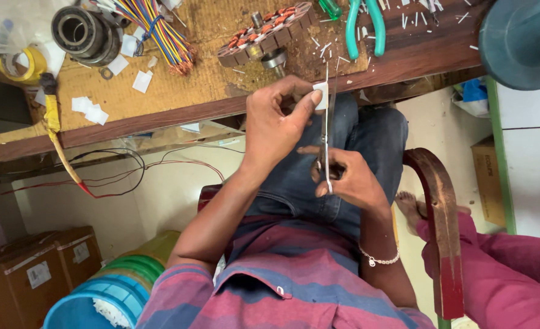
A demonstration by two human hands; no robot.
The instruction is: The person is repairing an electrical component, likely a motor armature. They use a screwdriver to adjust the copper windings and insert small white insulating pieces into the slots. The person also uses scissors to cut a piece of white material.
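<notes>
My left hand (pixel 276 131) pinches a small white paper piece (pixel 321 95) between thumb and fingers, just below the wooden workbench edge (pixel 160 119). My right hand (pixel 352 180), with a bracelet on its wrist, grips the handles of metal scissors (pixel 326 131). The blades point up toward the bench and run alongside the paper piece, touching or nearly touching its right edge. Both hands are over my lap in blue jeans.
On the bench lie a motor stator with copper windings (pixel 264 33), a metal bearing (pixel 81 33), a coloured wire bundle (pixel 160 33), green-handled pliers (pixel 364 24) and white paper bits (pixel 90 109). A wooden chair arm (pixel 440 219) and another person's magenta-clad leg (pixel 501 274) are at the right. Cardboard boxes (pixel 32 268) and blue-green spools (pixel 99 298) stand at the lower left.
</notes>
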